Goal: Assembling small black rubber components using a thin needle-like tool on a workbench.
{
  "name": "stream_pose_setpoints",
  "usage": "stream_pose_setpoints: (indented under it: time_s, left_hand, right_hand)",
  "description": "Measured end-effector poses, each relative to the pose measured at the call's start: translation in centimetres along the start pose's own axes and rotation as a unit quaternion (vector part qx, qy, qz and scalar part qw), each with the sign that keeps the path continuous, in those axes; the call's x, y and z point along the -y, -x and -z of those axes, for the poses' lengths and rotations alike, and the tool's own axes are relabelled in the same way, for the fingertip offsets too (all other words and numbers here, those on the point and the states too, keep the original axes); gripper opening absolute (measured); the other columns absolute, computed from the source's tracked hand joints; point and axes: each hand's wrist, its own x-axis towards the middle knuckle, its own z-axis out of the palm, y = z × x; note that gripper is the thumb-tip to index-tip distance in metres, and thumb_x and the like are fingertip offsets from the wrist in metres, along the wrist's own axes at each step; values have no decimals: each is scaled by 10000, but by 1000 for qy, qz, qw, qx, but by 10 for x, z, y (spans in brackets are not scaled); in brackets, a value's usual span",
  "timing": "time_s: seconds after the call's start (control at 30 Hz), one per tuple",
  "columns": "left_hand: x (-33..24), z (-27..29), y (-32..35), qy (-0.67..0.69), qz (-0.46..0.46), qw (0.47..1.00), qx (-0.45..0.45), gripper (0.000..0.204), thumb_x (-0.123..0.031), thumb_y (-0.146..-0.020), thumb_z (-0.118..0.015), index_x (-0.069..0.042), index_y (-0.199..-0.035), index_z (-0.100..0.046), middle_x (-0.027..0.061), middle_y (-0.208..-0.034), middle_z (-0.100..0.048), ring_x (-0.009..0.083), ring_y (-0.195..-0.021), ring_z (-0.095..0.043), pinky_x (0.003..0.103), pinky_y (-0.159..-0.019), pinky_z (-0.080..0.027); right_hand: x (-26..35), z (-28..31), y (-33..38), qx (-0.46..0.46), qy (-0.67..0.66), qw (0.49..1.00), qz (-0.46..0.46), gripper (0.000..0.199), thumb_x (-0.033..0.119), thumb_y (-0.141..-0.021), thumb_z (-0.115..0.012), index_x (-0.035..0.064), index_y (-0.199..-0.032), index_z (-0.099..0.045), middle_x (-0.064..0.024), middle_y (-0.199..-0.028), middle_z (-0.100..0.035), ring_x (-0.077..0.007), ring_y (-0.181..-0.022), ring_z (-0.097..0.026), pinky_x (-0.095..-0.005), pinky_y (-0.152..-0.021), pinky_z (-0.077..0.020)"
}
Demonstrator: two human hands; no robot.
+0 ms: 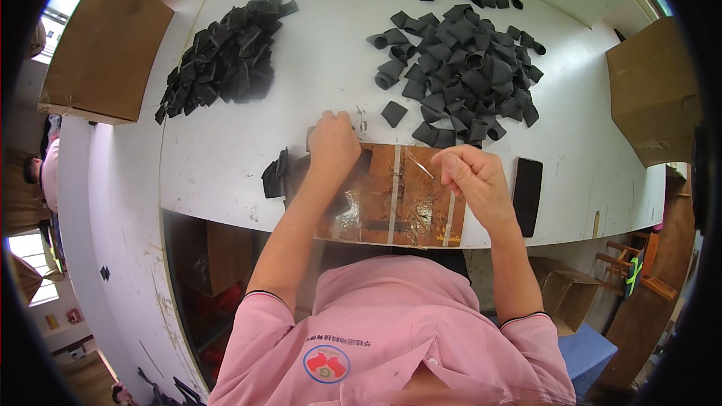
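Observation:
My left hand (335,143) is curled over the far left part of a brown board (380,203), fingers bent down and closed. A bit of black material shows beside its fingers; whether they grip it is hidden. Above the board's right half, my right hand (475,180) is closed, thumb against forefinger. From its fingertips a thin, pale, pointed strip or tool (421,166) slants toward the board. Pale tape lines cross the shiny board. Dark pieces lie under my left forearm, and a small black stack (275,174) stands at the board's left edge.
A big heap of curled black pieces (470,68) lies far right, with one loose flat piece (393,113). Another black pile (226,60) is far left. A phone (528,197) rests to the right. Cardboard boxes stand left (105,49) and right (654,90).

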Motion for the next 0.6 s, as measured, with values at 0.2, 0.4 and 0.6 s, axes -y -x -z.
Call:
stream_pose_setpoints:
  time_s: [0.2,0.4,0.6]
  left_hand:
    - [5,6,0,-44,-18,998,-31,60,-52,-696,-542,3,-697,-565,163,-742,-539,318,-732,-546,396,-622,-456]
    - [-5,70,45,505,212,836,-39,46,-39,-755,-570,0,-733,-580,83,-657,-599,150,-540,-554,251,-457,-433]
    - [-42,93,111,703,184,683,69,66,-7,-791,-574,35,-842,-578,105,-682,-609,109,-516,-570,183,-393,-437]
  right_hand:
    - [-19,-9,23,12,50,999,-7,178,148,-838,-534,-21,-811,-584,-22,-601,-525,-80,-541,-461,-216,-493,-368]
    - [3,-37,40,0,156,970,185,82,55,-742,-615,-3,-747,-558,-95,-649,-530,-241,-561,-521,-313,-498,-410]
    - [14,-66,51,-43,163,949,267,168,87,-688,-672,4,-784,-563,-82,-669,-518,-218,-568,-531,-308,-469,-418]
